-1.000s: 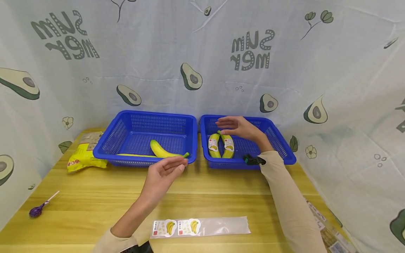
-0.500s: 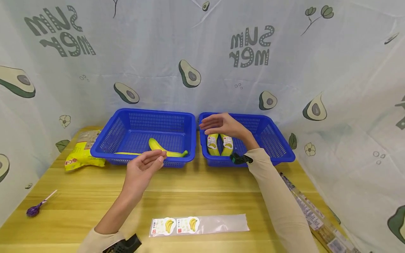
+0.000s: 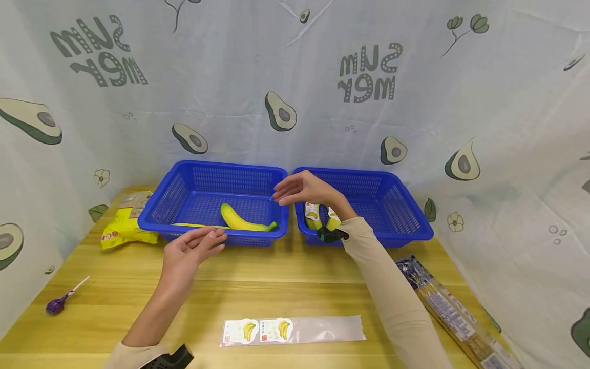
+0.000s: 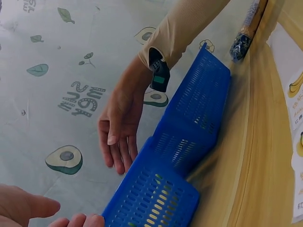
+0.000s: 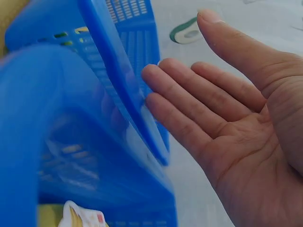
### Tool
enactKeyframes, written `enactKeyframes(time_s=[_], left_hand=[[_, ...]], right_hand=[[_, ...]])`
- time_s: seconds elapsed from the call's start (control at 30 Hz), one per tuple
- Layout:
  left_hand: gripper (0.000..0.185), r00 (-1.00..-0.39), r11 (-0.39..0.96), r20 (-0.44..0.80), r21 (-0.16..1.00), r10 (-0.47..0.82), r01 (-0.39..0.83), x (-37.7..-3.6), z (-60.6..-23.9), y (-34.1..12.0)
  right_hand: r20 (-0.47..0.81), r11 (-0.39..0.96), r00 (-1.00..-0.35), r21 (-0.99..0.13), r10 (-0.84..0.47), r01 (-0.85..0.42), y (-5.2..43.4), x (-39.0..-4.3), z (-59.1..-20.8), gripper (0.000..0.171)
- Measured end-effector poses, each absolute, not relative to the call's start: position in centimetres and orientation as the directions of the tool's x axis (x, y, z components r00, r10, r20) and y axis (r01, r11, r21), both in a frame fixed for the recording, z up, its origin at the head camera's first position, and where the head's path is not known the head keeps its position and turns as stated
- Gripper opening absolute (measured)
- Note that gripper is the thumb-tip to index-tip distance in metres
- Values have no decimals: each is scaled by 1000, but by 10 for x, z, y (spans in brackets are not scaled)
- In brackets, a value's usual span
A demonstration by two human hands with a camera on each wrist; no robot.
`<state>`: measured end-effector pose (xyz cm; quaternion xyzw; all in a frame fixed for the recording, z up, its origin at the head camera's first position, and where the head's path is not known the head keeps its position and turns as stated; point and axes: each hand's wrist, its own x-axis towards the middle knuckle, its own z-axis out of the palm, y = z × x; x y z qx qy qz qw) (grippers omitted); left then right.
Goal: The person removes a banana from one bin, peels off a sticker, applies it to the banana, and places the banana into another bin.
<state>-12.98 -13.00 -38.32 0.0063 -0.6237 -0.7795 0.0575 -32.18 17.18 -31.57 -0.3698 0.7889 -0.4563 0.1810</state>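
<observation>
head view: right hand (image 3: 301,188), empty, fingers (image 3: 282,193) straight and loosely spread, hovers over the gap where the left basket (image 3: 184,190) meets the right basket (image 3: 405,215). bare banana (image 3: 244,221) lies below and just left of those fingers, on the left basket's floor, well apart from them; plain yellow, curved, green stem tip toward the right rim. left hand (image 3: 191,251), empty, fingers relaxed, palm partly up, hangs over the worktop (image 3: 276,277) just in front of the left basket. two labelled bananas (image 3: 320,215) sit behind the right wrist, partly hidden (probably kept sorted from the bare one). flat clear sleeve (image 3: 295,330) with banana stickers lies near the worktop's front edge; yellow packet (image 3: 121,230), purple lollipop (image 3: 57,303).

left wrist view: right hand (image 4: 120,127) open, fingers pointing down beside the basket rim (image 4: 156,189).

right wrist view: palm (image 5: 246,156) open, holding nothing, blue basket wall (image 5: 118,90) just beside the fingertips.
</observation>
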Motion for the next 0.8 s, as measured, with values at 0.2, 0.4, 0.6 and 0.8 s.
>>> enactKeyframes(time_s=[0.2, 0.4, 0.6, 0.8], left_hand=[[45, -991, -298, -70, 954, -112, -34, -130, -387, -158], [25, -975, -474, -191, 873, -111, -117, -134, -391, -187], [9, -953, -553, -273, 818, -131, -158, -138, -390, -207], [7, -940, -601, -310, 782, -144, -166, -147, -391, -227]], right_hand=[[31, 326, -645, -843, -763, -427, 155, -324, -319, 43], [4, 345, -641, -840, -767, -418, 142, -325, -320, 41], [-25, 352, -627, -845, -778, -403, 135, -325, -323, 38], [-24, 356, -619, -835, -785, -419, 129, -327, -325, 37]])
